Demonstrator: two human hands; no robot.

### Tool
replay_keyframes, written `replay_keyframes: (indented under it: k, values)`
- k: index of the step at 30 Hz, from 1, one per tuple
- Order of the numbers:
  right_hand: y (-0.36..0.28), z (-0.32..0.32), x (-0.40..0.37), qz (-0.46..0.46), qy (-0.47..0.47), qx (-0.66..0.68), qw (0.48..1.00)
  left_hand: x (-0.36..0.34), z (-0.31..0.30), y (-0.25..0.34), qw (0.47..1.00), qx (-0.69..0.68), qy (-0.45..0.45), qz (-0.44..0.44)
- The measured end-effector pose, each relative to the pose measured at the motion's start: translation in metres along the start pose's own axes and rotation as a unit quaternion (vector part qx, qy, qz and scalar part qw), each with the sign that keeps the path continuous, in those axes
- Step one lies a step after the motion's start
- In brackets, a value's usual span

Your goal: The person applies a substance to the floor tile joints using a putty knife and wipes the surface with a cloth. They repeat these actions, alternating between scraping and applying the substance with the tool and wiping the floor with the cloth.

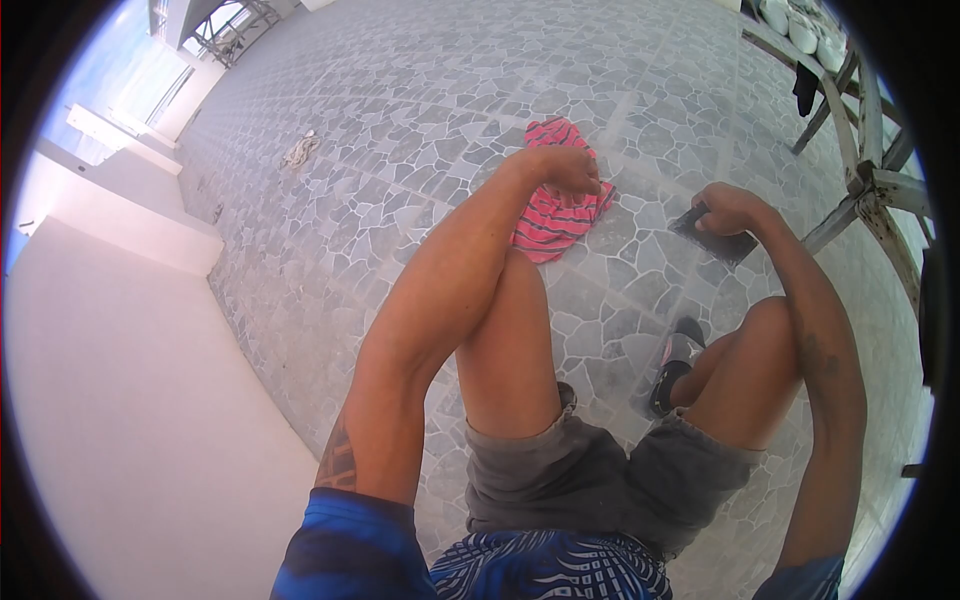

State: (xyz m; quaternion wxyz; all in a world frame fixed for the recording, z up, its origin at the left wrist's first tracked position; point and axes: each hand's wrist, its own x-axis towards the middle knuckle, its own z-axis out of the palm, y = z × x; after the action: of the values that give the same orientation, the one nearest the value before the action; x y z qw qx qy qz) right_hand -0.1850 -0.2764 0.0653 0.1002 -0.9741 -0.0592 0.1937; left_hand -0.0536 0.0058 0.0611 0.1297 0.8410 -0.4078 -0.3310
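Observation:
My left hand (570,172) is closed on a pink cloth with dark stripes (556,226). The cloth hangs below the fingers, and part of it shows beyond the wrist. Over to the right, my right hand (730,208) grips the edge of a dark, flat, rectangular piece (722,244), which tilts downward; its exact kind does not show. Both hands are held out past my bent knees, above the patterned grey floor (620,285).
A low white wall (140,390) runs along the left. A crumpled pale rag (300,149) lies on the floor ahead. At the right stands a wooden frame (868,190) with a black cloth (804,90) hanging from it and white bundles (803,32) on top.

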Motion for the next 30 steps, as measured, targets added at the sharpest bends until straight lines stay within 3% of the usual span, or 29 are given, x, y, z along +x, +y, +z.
replay_keyframes:
  k: [30]
  values:
    - [0.0026, 0.0009, 0.0008, -0.012, 0.001, -0.002, 1.0, -0.0028, -0.0004, 0.0021, 1.0, -0.008, 0.005, 0.006]
